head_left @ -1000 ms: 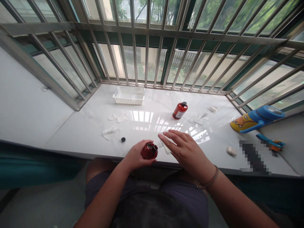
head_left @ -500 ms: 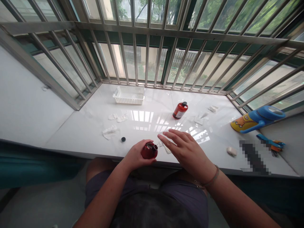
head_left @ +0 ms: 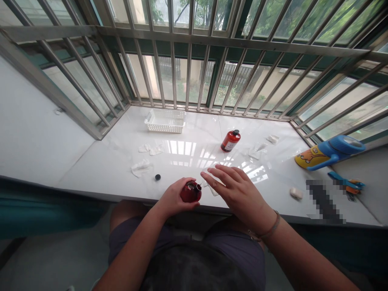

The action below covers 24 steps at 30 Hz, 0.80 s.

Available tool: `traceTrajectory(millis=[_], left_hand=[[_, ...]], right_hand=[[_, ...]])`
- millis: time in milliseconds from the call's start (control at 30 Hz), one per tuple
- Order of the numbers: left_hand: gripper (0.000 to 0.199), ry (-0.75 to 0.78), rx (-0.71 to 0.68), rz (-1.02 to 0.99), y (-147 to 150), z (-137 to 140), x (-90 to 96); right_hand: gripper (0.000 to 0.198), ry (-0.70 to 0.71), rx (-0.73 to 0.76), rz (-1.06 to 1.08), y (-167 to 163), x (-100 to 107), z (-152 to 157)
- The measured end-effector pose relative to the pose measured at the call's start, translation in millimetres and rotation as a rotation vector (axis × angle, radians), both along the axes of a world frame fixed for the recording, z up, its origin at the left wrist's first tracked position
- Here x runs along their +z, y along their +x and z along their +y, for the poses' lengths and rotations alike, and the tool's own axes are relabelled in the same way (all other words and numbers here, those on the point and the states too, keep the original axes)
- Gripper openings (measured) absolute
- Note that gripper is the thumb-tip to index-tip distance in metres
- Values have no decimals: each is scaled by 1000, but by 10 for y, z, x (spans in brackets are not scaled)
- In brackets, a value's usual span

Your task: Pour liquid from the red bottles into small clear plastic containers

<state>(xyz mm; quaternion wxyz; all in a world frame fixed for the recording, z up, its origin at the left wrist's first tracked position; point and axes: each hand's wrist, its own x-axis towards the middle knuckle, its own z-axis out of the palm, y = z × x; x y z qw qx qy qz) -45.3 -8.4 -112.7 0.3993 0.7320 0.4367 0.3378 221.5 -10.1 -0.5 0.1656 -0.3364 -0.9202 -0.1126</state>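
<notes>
My left hand (head_left: 177,196) is wrapped round a dark red bottle (head_left: 190,192), uncapped and tilted with its mouth to the right. Close to that mouth is the neck of a small clear bottle (head_left: 214,191), also tipped. My right hand (head_left: 232,184) covers most of the clear bottle and grips it from above; its thumb is hidden and the fingers reach forward. Whether liquid passes between the two mouths I cannot make out. A black cap (head_left: 157,177) lies on the white counter (head_left: 106,173), left of my left hand.
Behind my hands stands a capped red bottle (head_left: 230,141). A white basket (head_left: 165,122) sits near the window bars. Crumpled clear wrappers (head_left: 142,168) lie about. On the right are a blue and yellow flask (head_left: 329,152), a whitish block (head_left: 296,193) and a blue-orange tool (head_left: 347,182).
</notes>
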Motion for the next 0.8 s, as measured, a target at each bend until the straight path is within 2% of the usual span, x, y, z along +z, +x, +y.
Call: traceTrajectory(millis=[167,600,800], left_hand=[[76,-2,2,-3,0,-2,6],[77,-14,11,-11,-3,-8,9],[77,-14,17,1,-9,-9,-1]], right_hand=[[68,-21,2,11,-2,4,-9],[58,30,32,-36,-19,22,-1],[63,9,25,-31,-36,23,-5]])
